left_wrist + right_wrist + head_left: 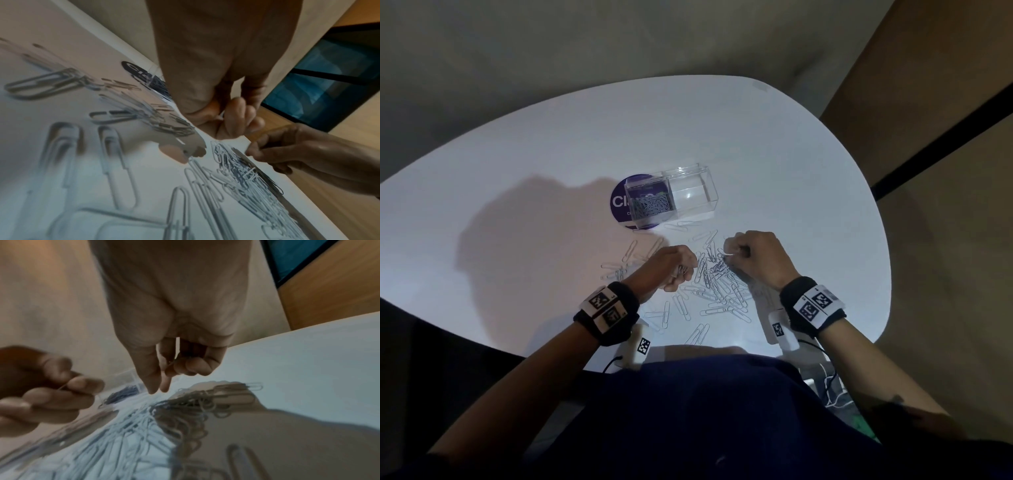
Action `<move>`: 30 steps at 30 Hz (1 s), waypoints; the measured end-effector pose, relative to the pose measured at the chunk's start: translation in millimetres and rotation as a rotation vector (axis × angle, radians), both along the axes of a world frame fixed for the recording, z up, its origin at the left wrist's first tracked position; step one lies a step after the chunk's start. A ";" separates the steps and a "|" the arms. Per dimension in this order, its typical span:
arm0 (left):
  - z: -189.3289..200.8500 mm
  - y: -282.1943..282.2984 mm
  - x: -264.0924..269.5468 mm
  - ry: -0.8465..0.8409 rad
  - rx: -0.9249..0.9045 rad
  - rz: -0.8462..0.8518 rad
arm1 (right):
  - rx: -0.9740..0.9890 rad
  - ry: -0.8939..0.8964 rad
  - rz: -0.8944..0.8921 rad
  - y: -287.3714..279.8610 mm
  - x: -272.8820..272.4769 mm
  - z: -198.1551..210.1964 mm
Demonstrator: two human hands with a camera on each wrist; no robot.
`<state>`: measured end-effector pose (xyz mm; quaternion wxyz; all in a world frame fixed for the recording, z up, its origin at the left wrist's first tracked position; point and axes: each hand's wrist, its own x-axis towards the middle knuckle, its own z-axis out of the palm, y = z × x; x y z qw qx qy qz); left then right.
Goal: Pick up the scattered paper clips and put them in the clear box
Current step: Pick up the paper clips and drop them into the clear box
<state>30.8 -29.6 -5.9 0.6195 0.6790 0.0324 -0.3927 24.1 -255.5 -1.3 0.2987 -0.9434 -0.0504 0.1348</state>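
A clear box stands on the white table, and its left compartment holds several paper clips. A dense pile of scattered paper clips lies between my hands, with loose ones spread around it. My left hand hovers at the pile's left edge, fingers curled around a few clips. My right hand is at the pile's far right edge, thumb and forefinger pinching a clip. In the right wrist view the right hand points down at the pile. In the left wrist view the left hand is curled above the clips.
A round purple sticker lies under the box's left end. White tags with printed codes hang from my wrists near the table's front edge. Cables trail off at the lower right. Wood panelling stands to the right.
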 end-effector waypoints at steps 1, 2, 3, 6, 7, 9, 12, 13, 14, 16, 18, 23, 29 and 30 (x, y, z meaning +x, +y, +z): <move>-0.1 -3.0 1.2 0.003 0.029 0.009 | -0.029 0.002 0.015 3.9 0.9 -2.7; 0.3 -6.3 2.5 -0.008 0.074 0.010 | -0.059 0.007 0.027 7.2 1.5 -5.1; -0.1 -9.4 4.1 -0.040 0.129 -0.001 | -0.087 0.015 0.035 9.5 1.8 -6.9; -4.2 -15.6 6.9 -0.345 0.371 -0.126 | -0.078 0.047 0.022 10.6 4.4 -10.6; -6.5 -16.5 6.9 -0.452 0.438 -0.159 | -0.036 0.058 0.002 8.5 4.7 -11.2; -10.3 -19.3 6.8 -0.610 0.506 -0.177 | 0.109 0.094 -0.080 3.0 3.7 -10.3; -10.0 -25.1 8.0 -0.820 0.597 -0.189 | 0.414 0.175 -0.284 -4.5 0.1 -4.5; -10.2 -27.0 9.2 -0.873 0.632 -0.209 | 0.529 0.229 -0.352 -6.2 -0.8 -2.2; -10.8 -28.8 10.7 -0.909 0.667 -0.239 | 0.671 0.300 -0.406 -7.4 -1.6 -0.2; -12.4 -32.4 14.4 -0.960 0.727 -0.309 | 0.922 0.421 -0.468 -9.6 -1.3 0.8; -13.8 -35.5 16.7 -0.989 0.765 -0.355 | 1.025 0.464 -0.500 -12.3 0.2 -2.2; -11.8 -34.8 17.3 -0.967 0.814 -0.415 | 1.023 0.442 -0.482 -5.8 -1.8 1.8; -8.7 -29.8 12.0 -0.865 0.806 -0.374 | 0.357 0.144 -0.117 -0.8 -1.8 -22.6; -8.6 -29.1 11.1 -0.869 0.801 -0.370 | 0.271 0.087 -0.052 1.0 -1.6 -25.6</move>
